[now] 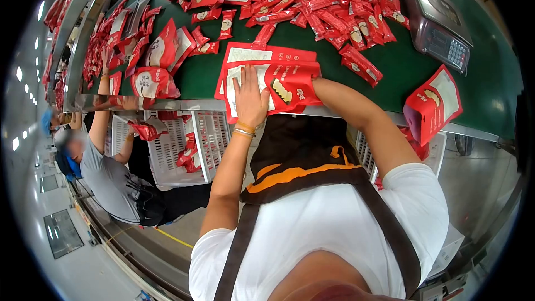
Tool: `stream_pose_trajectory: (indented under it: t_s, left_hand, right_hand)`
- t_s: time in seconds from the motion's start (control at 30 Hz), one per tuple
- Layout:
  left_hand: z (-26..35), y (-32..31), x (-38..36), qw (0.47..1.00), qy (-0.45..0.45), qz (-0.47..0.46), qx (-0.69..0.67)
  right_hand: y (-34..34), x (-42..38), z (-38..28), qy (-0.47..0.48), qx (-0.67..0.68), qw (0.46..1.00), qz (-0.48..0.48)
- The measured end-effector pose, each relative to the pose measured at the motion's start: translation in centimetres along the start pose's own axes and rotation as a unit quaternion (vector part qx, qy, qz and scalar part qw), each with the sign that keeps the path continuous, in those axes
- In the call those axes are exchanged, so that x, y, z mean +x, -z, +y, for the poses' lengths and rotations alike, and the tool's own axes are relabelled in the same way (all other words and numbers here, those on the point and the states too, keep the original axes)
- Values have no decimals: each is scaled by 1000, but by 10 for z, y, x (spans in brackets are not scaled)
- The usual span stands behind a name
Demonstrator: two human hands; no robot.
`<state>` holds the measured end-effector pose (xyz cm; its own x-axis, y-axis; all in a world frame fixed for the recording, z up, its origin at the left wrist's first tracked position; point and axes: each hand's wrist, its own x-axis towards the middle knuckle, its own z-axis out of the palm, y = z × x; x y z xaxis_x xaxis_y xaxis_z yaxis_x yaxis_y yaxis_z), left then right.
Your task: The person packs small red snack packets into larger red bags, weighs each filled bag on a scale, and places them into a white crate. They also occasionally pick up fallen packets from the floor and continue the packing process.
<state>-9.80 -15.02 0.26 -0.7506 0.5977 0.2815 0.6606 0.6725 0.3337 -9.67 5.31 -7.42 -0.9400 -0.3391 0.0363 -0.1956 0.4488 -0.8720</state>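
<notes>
My left hand (pixel 249 100) lies flat, fingers stretched out, on a red printed pouch (pixel 298 75) at the table's near edge. From the right my forearm reaches to the open end of this pouch. My right hand is out of sight there, seemingly inside the pouch, and its fingers cannot be made out. Another red pouch (pixel 262 53) with a pale panel lies flat just beyond and partly under it. Past them, small red wrapped packets (pixel 334 8) are heaped on the green tabletop (pixel 290 36). One loose packet (pixel 361 65) sits to the right of the pouches.
A digital scale (pixel 437 22) stands at the back right. One red pouch (pixel 433 103) overhangs the table edge on the right. More filled pouches (pixel 155 82) lie left. White crates (pixel 209 145) are below the table. A co-worker (pixel 114 175) handles a pouch at left.
</notes>
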Motion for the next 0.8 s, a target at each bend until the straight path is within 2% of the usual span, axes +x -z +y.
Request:
stream_pose_trajectory:
  t_s: [0.13, 0.2, 0.27, 0.33, 0.37, 0.4, 0.47, 0.53, 0.57, 0.6, 0.67, 0.8]
  left_hand:
    - [4, 1, 0, 1000, -2, -16, 14]
    - [5, 3, 2, 997, 13, -52, 58]
    - [5, 3, 2, 996, 9, -57, 66]
    - [6, 2, 0, 998, 10, -42, 54]
    - [4, 1, 0, 999, 11, -35, 33]
    - [3, 0, 0, 999, 9, -34, 32]
    - [3, 1, 0, 999, 5, -32, 31]
    - [0, -1, 0, 999, 1, -29, 29]
    - [0, -2, -1, 999, -1, -24, 31]
    - [1, -4, -1, 999, -3, -24, 29]
    - [-1, -4, -1, 1000, -1, -16, 17]
    - [-1, -2, -2, 1000, 0, -15, 14]
  right_hand:
    - [-2, 7, 0, -4, 4, 1000, 7]
    - [-1, 4, -5, -14, 12, 1000, 22]
    - [9, -18, -6, -47, 28, 996, 69]
    - [51, -69, -28, -90, -23, 986, 141]
    - [65, -96, -38, -7, -174, 942, 288]
    - [83, -126, -56, -9, -193, 916, 352]
    - [115, -167, -72, -62, -359, 834, 415]
    - [126, -184, -64, -158, -450, 794, 378]
    - [129, -194, -33, -133, -429, 828, 337]
    - [128, -193, -27, -149, -310, 891, 295]
    - [128, -195, -19, -161, -331, 894, 255]
    - [123, -196, -23, -122, -375, 882, 257]
